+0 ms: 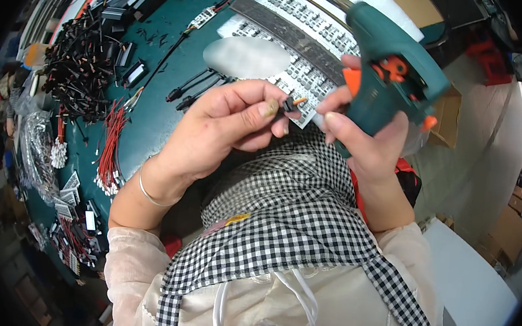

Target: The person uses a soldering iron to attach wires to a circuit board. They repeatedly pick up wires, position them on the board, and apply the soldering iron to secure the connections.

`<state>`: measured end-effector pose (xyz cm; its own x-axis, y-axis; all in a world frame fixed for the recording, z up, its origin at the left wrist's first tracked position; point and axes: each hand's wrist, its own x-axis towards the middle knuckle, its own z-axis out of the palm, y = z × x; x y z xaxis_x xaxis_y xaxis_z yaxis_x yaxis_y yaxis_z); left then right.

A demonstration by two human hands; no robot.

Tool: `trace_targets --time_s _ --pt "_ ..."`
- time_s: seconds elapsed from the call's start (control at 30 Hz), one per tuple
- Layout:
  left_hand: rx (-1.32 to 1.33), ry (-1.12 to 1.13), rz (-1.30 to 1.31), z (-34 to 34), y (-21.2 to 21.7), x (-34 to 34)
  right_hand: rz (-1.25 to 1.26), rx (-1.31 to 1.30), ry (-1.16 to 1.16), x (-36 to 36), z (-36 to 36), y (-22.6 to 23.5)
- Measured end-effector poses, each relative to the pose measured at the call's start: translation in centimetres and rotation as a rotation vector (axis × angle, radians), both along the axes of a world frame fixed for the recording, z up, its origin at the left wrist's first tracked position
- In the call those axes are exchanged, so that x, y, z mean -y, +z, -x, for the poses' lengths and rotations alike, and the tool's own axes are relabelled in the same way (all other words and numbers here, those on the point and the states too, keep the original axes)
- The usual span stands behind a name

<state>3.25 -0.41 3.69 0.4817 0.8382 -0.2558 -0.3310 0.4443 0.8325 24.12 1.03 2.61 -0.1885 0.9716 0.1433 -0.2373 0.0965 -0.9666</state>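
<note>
My left hand [224, 120] pinches a small black plug-like piece [289, 104] between thumb and fingertips. A short orange-yellow stub [301, 100] sticks out of it toward the right. My right hand [367, 137] is wrapped round the handle of a green pistol-shaped tool [378, 34] with an orange trigger [351, 82]. The tool is raised beside the left hand, apart from the black piece, and its front end points up and left. Beneath both hands lies a white sheet [307, 81] with rows of small grey-white parts, crossed by a dark flat bar [289, 35].
The green table [154, 118] holds a heap of black cable pieces [78, 66] at the left. Red wires with white plugs [112, 145] and a clear plastic bag [38, 151] lie closer. Black cables [187, 87] rest left of the sheet. A cardboard box [445, 119] stands at right.
</note>
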Motion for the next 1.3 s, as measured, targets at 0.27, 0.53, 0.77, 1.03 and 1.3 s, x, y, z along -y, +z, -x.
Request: trace_targets --time_s 0.27,0.53,0.77,1.03,1.3 --pt "0.048 -0.070 0.058 -1.1 -0.8 0.8 -0.085 0.116 0.004 0.0 0.1 -0.9" --pt "-0.226 -0.107 -0.154 -0.8 -1.4 1.3 -0.040 0.160 -0.010 -0.1 -0.5 -0.9" --pt "-0.166 -0.163 -0.129 -1.2 -1.5 1.0 0.054 0.037 0.012 0.6 0.4 -1.0" --pt "-0.164 -0.145 -0.015 -1.3 -0.9 1.2 0.069 0.012 0.000 0.9 0.5 -1.4" --pt "-0.238 -0.142 -0.041 -1.4 -1.1 1.5 0.022 0.002 0.009 0.8 0.4 -1.9"
